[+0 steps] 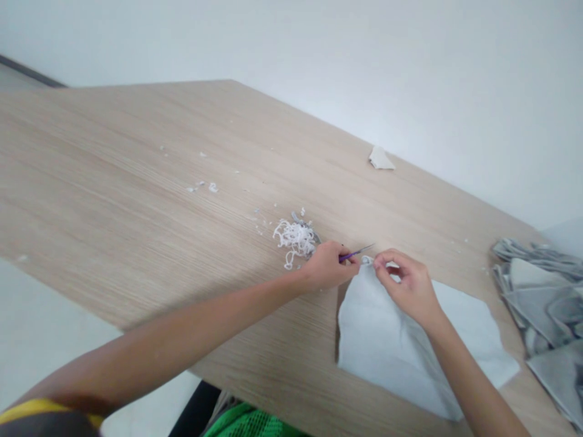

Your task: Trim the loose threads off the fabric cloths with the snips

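Note:
My left hand [328, 267] is closed around a small purple-handled tool [347, 256] with a thin pointed metal tip; its exact kind is too small to tell. Those left fingers also lie at the top corner of a white cloth [387, 340]. From the right, my right hand [405, 282] pinches the same corner, where a little loop of white thread or cord [366, 260] shows. Spread over the table, the cloth hangs in soft folds and passes partly beneath my right forearm. The tool's tip points toward my right fingers, just above the cloth's corner.
A tangled heap of white threads [295, 237] lies left of my hands on the wooden table [136, 200]. Thread scraps [213, 187] are scattered farther left. Near the wall [410, 73] sits a small pale scrap [381, 158]. Grey folded cloths [542, 297] are piled at right.

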`<state>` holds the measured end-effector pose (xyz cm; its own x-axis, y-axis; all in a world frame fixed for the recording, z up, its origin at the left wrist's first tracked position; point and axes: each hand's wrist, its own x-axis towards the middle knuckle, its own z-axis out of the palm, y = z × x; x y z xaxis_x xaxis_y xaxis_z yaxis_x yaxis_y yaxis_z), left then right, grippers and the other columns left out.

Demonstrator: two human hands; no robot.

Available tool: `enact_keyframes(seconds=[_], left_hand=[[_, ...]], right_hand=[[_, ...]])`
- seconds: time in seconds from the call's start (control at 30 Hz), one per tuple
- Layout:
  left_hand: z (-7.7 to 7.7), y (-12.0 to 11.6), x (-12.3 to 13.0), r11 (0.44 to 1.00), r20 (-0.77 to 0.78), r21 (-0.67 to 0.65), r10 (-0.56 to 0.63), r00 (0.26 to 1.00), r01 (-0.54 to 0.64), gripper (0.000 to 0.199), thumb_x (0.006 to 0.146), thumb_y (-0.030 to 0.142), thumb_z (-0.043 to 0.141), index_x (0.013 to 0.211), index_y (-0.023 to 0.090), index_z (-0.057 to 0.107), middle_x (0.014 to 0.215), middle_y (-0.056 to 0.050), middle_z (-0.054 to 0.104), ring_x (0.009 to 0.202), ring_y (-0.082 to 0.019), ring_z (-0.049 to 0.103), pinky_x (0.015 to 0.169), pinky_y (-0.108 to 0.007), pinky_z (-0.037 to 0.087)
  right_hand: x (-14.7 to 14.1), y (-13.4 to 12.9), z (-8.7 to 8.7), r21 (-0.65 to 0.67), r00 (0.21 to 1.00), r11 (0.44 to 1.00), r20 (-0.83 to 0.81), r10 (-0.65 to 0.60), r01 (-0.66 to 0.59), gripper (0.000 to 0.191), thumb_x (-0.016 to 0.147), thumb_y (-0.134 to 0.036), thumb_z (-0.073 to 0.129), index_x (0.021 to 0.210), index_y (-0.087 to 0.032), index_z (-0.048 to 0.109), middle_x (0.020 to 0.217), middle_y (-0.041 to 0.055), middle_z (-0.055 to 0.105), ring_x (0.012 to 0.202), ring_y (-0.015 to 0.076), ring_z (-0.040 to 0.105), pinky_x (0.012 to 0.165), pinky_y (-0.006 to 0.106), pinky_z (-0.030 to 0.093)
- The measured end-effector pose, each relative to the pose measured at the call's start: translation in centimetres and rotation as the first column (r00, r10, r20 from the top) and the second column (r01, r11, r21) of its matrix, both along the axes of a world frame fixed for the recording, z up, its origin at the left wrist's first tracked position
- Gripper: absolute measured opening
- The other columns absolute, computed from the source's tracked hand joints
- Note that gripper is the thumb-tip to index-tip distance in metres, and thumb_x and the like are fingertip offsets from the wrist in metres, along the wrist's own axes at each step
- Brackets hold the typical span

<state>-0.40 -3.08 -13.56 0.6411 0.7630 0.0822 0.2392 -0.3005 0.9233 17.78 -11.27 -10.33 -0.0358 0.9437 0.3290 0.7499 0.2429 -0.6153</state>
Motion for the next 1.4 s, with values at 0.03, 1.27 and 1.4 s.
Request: enact_keyframes(seconds=[0.03, 1.27, 1.4], left_hand=[[0.1, 0.1, -0.1, 1.0, -0.003, 0.009, -0.01, 1.0, 0.01, 0.027, 0.08, 0.031, 0.055, 0.07, 0.012, 0.071, 0.053, 0.005, 0.042, 0.053, -0.01, 0.039, 0.049, -0.022, 0.026], [4.5, -0.3, -2.0, 0.37, -0.252, 0.9, 0.011, 0.968, 0.23, 0.033, 0.104, 0.04, 0.043, 0.128, 0.023, 0.058, 0.082, 0.0, 0.07, 0.063, -0.014, 0.068, 0.044, -0.026, 0.036], [4.6, -0.8, -1.6, 0.333, -0.282, 0.908, 0.037, 0.959, 0.254, 0.033, 0.104, 0.042, 0.042, 0.125, 0.022, 0.058, 0.08, 0.0, 0.068, 0.06, -0.014, 0.067, 0.042, -0.027, 0.035]], right_hand=[[0.0, -0.2, 0.1, -0.032, 0.998, 0.999, -0.062, -0.025, 0.023, 0.012, 0.09, -0.026, 0.059, 0.082, -0.02, 0.066, 0.084, 0.0049, 0.069, 0.076, 0.0162, 0.064, 0.061, 0.025, 0.053], [-2.1, -3.8, 2.3, 0.223, 0.957, 0.937, 0.049, -0.284, 0.267, 0.007, 0.088, -0.016, 0.066, 0.082, -0.019, 0.067, 0.078, -0.0006, 0.064, 0.06, 0.0103, 0.047, 0.054, 0.027, 0.039], [-2.3, -3.8, 2.4, 0.282, 0.95, 0.925, 0.104, -0.294, 0.255, 0.007, 0.087, -0.015, 0.066, 0.081, -0.017, 0.065, 0.079, 0.0001, 0.064, 0.062, 0.0101, 0.048, 0.056, 0.026, 0.04]])
